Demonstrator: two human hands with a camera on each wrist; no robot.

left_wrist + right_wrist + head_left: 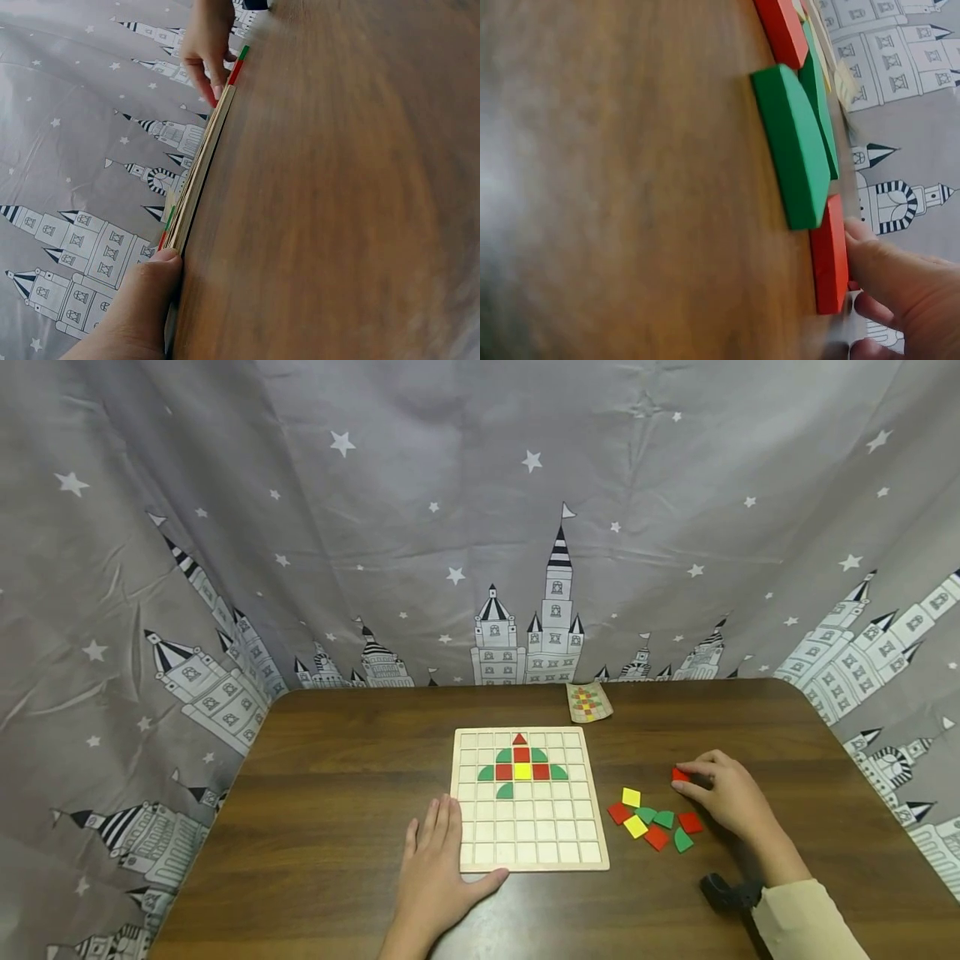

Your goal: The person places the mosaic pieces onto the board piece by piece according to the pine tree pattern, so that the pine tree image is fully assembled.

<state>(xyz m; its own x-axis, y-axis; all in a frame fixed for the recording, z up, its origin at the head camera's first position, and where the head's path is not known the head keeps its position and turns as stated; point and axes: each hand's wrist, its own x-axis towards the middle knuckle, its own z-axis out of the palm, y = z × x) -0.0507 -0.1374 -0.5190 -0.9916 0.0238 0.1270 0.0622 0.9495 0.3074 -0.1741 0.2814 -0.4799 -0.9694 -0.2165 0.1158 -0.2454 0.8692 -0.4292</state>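
Note:
A pale wooden grid board (536, 831) lies on the table. In its upper cells a pattern shows: a red triangle (520, 739) on top, red squares, green quarter circles and a yellow square (522, 771) in the middle. One green quarter circle (505, 791) sits in the row below. My left hand (435, 881) rests at the board's lower left corner, fingers along its left edge and thumb at the front edge. To the right of the loose tiles, my right hand (723, 793) pinches a red tile (679, 774) between thumb and forefinger; its outline is partly hidden.
Between board and right hand lie several loose tiles, among them a yellow square (632, 797), a red square (656, 837) and a green quarter circle (682, 840). A small pattern card (588, 702) lies at the table's back edge, before a grey curtain (420, 568).

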